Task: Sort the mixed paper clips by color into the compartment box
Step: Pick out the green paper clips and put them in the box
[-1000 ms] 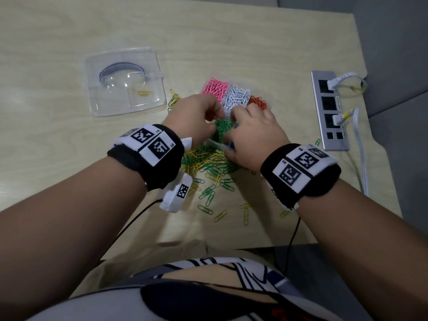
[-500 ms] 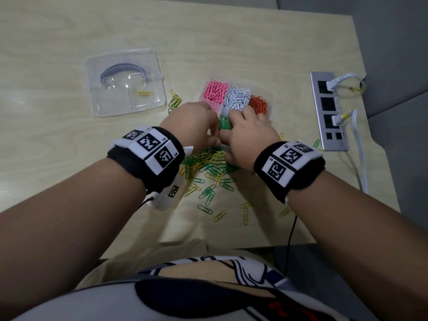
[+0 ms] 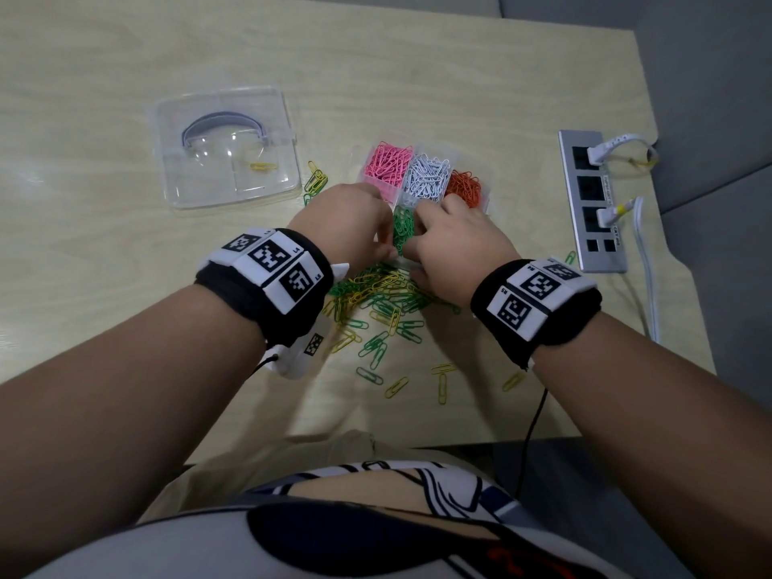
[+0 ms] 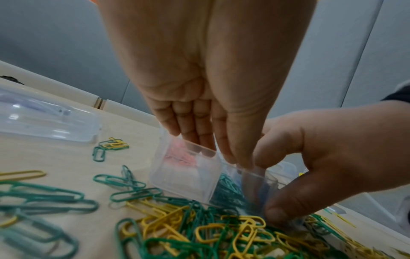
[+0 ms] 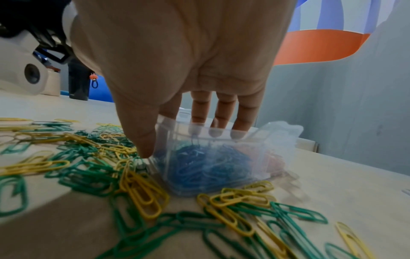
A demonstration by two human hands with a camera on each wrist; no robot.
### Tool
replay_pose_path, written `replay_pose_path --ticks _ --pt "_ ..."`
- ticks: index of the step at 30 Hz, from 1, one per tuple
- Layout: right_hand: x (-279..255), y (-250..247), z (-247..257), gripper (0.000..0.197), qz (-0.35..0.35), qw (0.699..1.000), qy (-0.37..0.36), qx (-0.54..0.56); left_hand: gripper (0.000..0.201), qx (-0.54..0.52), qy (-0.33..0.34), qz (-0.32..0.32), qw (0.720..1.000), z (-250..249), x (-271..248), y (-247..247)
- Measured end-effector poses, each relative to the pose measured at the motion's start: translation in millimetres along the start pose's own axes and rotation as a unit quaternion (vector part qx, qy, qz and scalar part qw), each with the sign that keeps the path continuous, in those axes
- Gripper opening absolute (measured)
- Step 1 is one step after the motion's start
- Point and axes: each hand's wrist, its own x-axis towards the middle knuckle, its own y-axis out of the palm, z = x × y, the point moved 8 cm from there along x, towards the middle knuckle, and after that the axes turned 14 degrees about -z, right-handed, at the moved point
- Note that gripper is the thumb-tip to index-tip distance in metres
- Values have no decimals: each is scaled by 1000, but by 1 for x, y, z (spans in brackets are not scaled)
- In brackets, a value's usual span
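From the head view, we are looking down on the clear compartment box [image 3: 484,190] sitting at the middle of the table [image 3: 417,77], its long axis running left to right. Pink clips [image 3: 386,163], white clips [image 3: 426,177] and orange clips [image 3: 465,188] are filling its far row; green clips [image 3: 403,227] are showing in the near row between our hands. Our left hand [image 3: 346,223] and right hand [image 3: 455,248] are meeting over the near edge. The loose green and yellow clips [image 3: 380,302] are lying just in front of the box. The clear lid [image 3: 227,146] is resting to the left, a power strip [image 3: 591,198] to the right.

From the left wrist, our left hand's fingers [image 4: 195,129] are reaching down, tips dipping inside the box wall [image 4: 184,178]; we cannot tell whether they are holding anything.

From the right wrist, our right hand's fingers [image 5: 221,115] are hanging nearly straight into the compartment of blue clips [image 5: 206,168], thumb [image 5: 142,133] pressing outside the wall, so the hand is straddling the box rim.
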Motion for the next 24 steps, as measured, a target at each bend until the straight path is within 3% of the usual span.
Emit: replay_pose_path --ticks 3,8,17,24 --pt "3 3 4 30 3 1000 3 -19 18 2 1 5 1000 -1 -1 0" --pt "7 8 8 25 14 999 25 -17 22 5 8 14 1000 -3 -1 2" --pt "1 -1 -14 35 -2 991 57 121 19 0 12 7 1000 -3 -2 1" --pt "-4 3 -9 31 28 997 28 59 20 3 12 15 1000 -4 -2 1"
